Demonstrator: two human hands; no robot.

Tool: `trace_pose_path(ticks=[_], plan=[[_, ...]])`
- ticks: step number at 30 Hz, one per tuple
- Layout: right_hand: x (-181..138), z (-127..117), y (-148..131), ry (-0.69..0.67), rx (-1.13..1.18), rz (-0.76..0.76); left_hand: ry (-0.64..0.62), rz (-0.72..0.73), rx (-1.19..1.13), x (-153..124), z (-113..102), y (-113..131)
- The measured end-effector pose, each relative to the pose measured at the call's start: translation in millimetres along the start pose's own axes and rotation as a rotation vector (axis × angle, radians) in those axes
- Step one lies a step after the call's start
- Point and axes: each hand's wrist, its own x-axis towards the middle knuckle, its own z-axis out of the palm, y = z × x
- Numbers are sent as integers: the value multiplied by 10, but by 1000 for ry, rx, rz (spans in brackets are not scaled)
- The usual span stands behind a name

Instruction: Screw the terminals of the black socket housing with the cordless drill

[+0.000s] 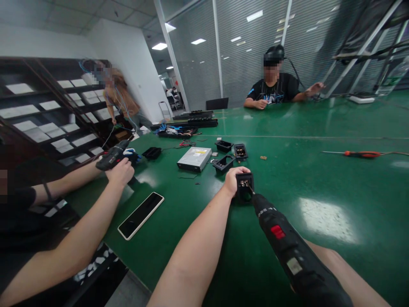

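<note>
L hand (234, 180) grips a small black socket part (245, 188), fingers pinched round its left side & top, holding it upright on the green table (322, 179), just in front of the person, mid-table. Power driver (281, 233) angles up from bottom right, bit tip touching the part's brass terminals. R hand (315, 252) is mostly hidden behind the driver body, so can't tell how its fingers sit. More black socket parts (223, 163) lie just beyond, next to a silver drive box (194, 158). Phone (141, 215) lies flat to the left. A co-worker's hand (120, 171) at left grips another drill (111, 157). Orange screwdriver (364, 154) lies well apart, far right.
</note>
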Motion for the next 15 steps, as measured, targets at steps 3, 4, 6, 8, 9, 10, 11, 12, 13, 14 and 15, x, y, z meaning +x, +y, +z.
trace_pose_path(ticks=[3,4,6,8,9,10,11,12,13,14,15], plan=[[-30,-75,-131,-81,43,35,6,8,-1,-14,9,21],[-42,-93,-165,-99,57,39,8,10,1,-17,13,27],[-59,-115,-190,-102,70,36,14,8,6,-19,18,33],[-57,-110,-150,-97,75,29,29,12,15,-19,21,33],[-47,-97,-110,-93,78,21,35,15,18,-21,21,33],[-33,-76,-61,-91,82,10,38,17,19,-23,21,33],[-19,-51,-10,-93,87,-3,37,15,15,-25,20,34],[-7,-23,38,-96,92,-16,35,11,3,-27,18,36],[-2,3,77,-107,101,-33,34,2,-13,-28,15,39],[-7,22,103,-115,106,-43,36,-9,-31,-28,12,43],[-23,33,116,-115,109,-52,42,-20,-48,-27,8,47]])
